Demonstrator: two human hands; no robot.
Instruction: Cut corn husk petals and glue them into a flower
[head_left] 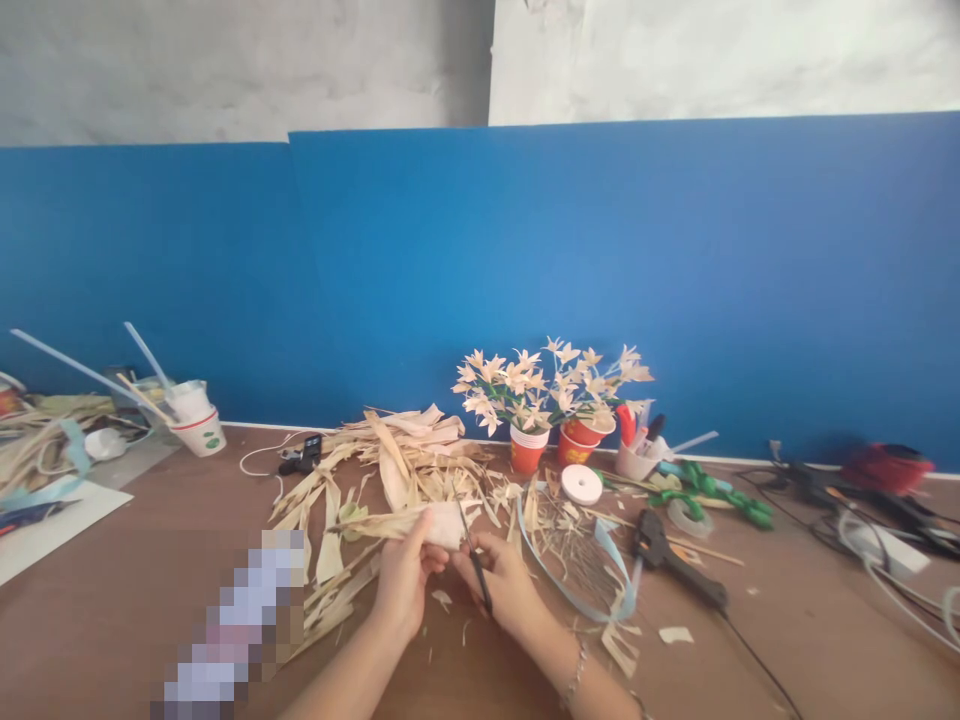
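Observation:
My left hand [405, 575] pinches a pale strip of dried corn husk [444, 527] between thumb and fingers, near the middle of the table. Close beside it, my right hand [504, 582] is closed around dark-handled scissors [475, 568]. The blades point up and away, right at the right end of the husk strip; whether they are cutting into it cannot be made out. Behind both hands lies a loose heap of dried husks [390, 455]. Small cut scraps [442, 600] lie on the table below the hands.
Paper cups hold husk flowers [517, 385] at the back. A white tape roll [581, 485], a light blue ribbon [616, 560] and a black glue gun [675, 560] with its cord lie to the right. Cups with sticks [199, 430] stand at the left. A blue partition [480, 270] rises behind.

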